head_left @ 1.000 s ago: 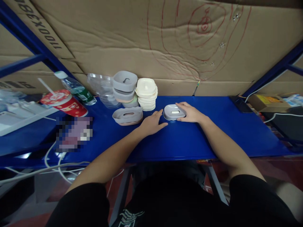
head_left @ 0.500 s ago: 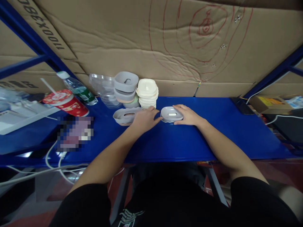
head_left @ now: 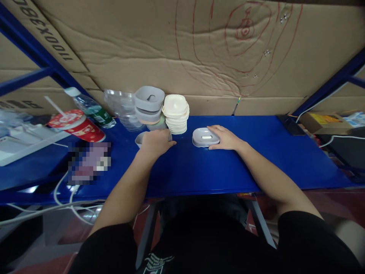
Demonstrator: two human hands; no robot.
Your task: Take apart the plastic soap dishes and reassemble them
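Note:
On the blue table, a grey rounded lidded box (head_left: pixel 203 138) with a pale slot in its top lies near the middle. My right hand (head_left: pixel 226 137) grips the box's right end, thumb at the near side and fingers at the far side. My left hand (head_left: pixel 158 144) is over a grey oval tray (head_left: pixel 138 139) and covers most of it. The left thumb sticks out to the right; the other fingers are hidden behind the hand, so their hold cannot be seen. Close behind stand a stack of grey containers (head_left: pixel 149 99) and a stack of cream lids (head_left: pixel 176 114).
Clear plastic containers (head_left: pixel 121 104) stand beside the grey stack. At the left are a water bottle (head_left: pixel 94 110), a red paper cup (head_left: pixel 81 127) with a straw, and white cables (head_left: pixel 58 190). A cardboard wall (head_left: pixel 128 49) rises behind. A dark phone-like object (head_left: pixel 291 125) lies at the right.
My left hand has moved left, from beside the lidded box to over the oval tray. My right hand stays on the box.

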